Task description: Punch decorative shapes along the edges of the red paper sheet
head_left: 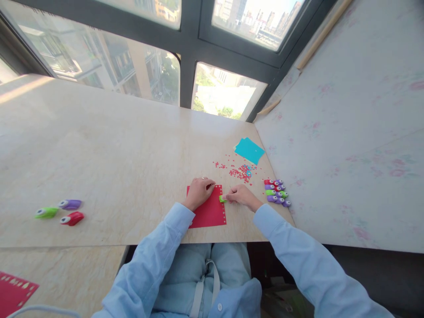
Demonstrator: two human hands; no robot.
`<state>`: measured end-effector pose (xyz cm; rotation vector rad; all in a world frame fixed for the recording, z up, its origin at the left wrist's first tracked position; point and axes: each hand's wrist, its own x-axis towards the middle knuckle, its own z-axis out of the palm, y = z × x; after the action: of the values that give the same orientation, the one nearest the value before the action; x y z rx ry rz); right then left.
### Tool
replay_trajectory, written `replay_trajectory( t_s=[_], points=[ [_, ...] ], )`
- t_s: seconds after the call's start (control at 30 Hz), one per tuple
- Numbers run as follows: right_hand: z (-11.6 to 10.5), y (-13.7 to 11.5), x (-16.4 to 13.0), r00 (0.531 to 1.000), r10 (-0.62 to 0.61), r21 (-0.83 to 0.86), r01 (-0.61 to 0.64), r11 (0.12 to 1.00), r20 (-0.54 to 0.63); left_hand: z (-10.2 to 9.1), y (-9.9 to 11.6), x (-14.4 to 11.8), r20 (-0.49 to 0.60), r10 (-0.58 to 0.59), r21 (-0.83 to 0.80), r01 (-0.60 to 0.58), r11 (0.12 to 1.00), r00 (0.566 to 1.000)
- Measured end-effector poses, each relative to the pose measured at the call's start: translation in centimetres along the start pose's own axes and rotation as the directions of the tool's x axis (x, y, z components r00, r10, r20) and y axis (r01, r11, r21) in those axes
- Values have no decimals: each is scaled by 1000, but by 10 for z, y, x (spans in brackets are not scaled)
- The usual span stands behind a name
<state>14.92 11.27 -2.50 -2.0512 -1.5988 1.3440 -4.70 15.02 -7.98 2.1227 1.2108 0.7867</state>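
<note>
A sheet of red paper (208,214) lies on the table before me, with small punched holes along its top and right edges. My left hand (201,192) rests on its upper part, thumb and fingers closed together at the top edge. My right hand (241,195) pinches a small green craft punch (222,199), which sits over the paper's right edge. The punch is mostly covered by my fingers. Beyond my right hand, many tiny red paper cut-outs (242,173) are scattered, with a few blue ones among them.
Blue paper sheets (250,151) lie at the back right. Several craft punches (276,192) stand in rows beside the right wall. A green punch (46,213), a purple punch (70,204) and a red punch (72,218) lie far left. Another punched red sheet (15,289) is at lower left.
</note>
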Motion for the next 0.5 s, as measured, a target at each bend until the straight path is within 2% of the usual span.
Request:
replay_trajectory(
  t_s=[0.37, 0.5],
  points=[
    [2, -2, -2, 1000, 25, 113, -25, 993, -5, -3, 0, -2, -17, 16, -2, -16, 1000, 1000],
    [4, 4, -4, 1000, -4, 189, 4, 982, 1, -3, 0, -2, -19, 29, -8, -29, 1000, 999]
  ],
)
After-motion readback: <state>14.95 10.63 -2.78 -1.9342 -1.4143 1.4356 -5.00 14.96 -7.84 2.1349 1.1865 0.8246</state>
